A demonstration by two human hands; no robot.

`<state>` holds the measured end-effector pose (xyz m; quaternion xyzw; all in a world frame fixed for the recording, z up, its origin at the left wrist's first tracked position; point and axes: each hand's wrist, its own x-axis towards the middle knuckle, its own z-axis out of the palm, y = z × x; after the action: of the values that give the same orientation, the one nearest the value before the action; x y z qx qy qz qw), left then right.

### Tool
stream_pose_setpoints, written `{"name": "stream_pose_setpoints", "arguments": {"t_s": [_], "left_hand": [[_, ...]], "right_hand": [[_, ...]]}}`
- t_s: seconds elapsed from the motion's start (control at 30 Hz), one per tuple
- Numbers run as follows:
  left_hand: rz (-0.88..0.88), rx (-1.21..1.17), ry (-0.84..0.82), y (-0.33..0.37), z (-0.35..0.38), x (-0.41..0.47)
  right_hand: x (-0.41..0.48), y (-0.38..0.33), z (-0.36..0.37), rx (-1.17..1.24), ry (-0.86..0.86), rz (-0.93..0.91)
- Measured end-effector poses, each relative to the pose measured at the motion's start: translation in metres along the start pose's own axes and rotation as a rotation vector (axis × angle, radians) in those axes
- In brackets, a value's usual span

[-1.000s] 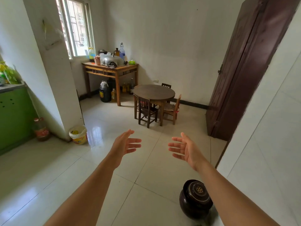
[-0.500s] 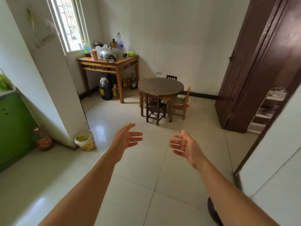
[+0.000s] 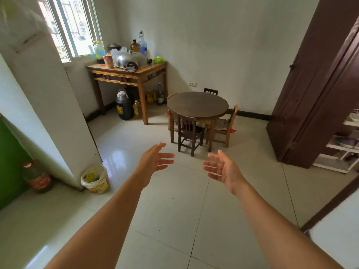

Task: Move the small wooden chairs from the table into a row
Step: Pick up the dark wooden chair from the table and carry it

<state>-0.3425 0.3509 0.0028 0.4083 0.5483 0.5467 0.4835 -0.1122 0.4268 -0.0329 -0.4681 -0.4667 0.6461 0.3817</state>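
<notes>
Chairs are not yet moved: the dark chair (image 3: 188, 133), light chair (image 3: 225, 126) and others stay tucked around the round table (image 3: 197, 104), while left hand (image 3: 153, 160) and right hand (image 3: 225, 169), fingers spread, hold nothing.

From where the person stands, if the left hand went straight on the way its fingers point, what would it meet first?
Probably the dark wooden chair at the near side of the round table. The open left hand points that way over bare floor, though depth is hard to judge from one view.
</notes>
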Motion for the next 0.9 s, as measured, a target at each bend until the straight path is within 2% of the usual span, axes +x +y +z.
{"name": "stream_pose_setpoints", "arguments": {"t_s": [0.37,0.9], "left_hand": [[-0.068,-0.006,0.020,-0.002,-0.036,0.197],[-0.188,0.070,-0.004,0.015,-0.084,0.549]], "right_hand": [[0.192,-0.039,0.027,-0.024,-0.026,0.029],[0.505,-0.088,0.059,0.021,0.110,0.112]]}}
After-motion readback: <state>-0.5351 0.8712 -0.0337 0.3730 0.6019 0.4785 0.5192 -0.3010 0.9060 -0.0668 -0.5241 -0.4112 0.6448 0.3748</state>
